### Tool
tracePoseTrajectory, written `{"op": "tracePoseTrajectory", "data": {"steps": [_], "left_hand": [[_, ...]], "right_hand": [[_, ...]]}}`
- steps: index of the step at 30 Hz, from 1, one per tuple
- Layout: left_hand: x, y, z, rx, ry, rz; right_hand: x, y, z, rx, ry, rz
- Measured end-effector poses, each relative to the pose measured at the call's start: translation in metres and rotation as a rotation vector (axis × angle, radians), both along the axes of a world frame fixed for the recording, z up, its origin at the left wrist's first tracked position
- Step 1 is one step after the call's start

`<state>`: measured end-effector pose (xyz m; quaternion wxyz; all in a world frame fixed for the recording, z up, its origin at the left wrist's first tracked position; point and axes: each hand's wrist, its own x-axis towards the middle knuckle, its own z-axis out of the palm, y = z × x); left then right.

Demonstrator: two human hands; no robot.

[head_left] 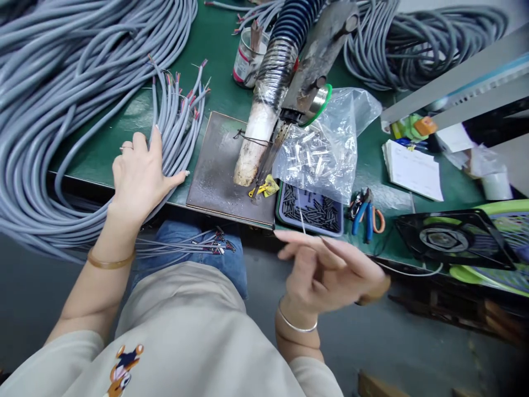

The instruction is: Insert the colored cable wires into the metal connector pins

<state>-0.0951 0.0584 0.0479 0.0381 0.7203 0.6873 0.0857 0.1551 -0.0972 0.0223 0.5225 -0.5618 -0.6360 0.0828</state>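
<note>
My left hand (138, 173) lies palm down on a bundle of grey cables (176, 132), thumb and fingers spread. Stripped ends with red and other coloured wires fan out beyond it. My right hand (326, 270) is raised before the table edge, fingers curled with the thumb pressed in, partly blurred. A thin pale strand (301, 212) runs up from its fingertips, and a brown shape shows at its outer side; what it grips is unclear. Just beyond is a tray (339, 223) of small black pins. More cables with finished-looking dark ends (219, 242) lie across my lap.
A ribbed hose with a pale nozzle (256, 146) and a metal stand (312, 66) overhang a brown board (210, 160). Rightward are a bag of clear tubes (318, 151), blue-handled pliers (363, 218), papers (413, 171) and a black fan (450, 240). Large cable coils (61, 110) fill the left.
</note>
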Motion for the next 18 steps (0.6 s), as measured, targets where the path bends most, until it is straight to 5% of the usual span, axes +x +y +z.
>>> {"op": "tracePoseTrajectory", "data": {"steps": [7, 10, 13, 18], "left_hand": [[-0.015, -0.014, -0.005, 0.060, 0.049, -0.086], [-0.031, -0.036, -0.011, 0.285, -0.048, -0.126], [-0.041, -0.060, -0.020, 0.306, -0.153, -0.256], [-0.048, -0.083, -0.038, 0.373, -0.383, -0.231]], "right_hand": [[-0.009, 0.021, 0.003, 0.049, -0.130, 0.024], [-0.005, 0.020, -0.003, 0.087, -0.065, 0.011], [-0.001, 0.020, -0.009, 0.135, -0.021, 0.013], [0.008, 0.021, -0.014, 0.139, -0.042, -0.021]]}}
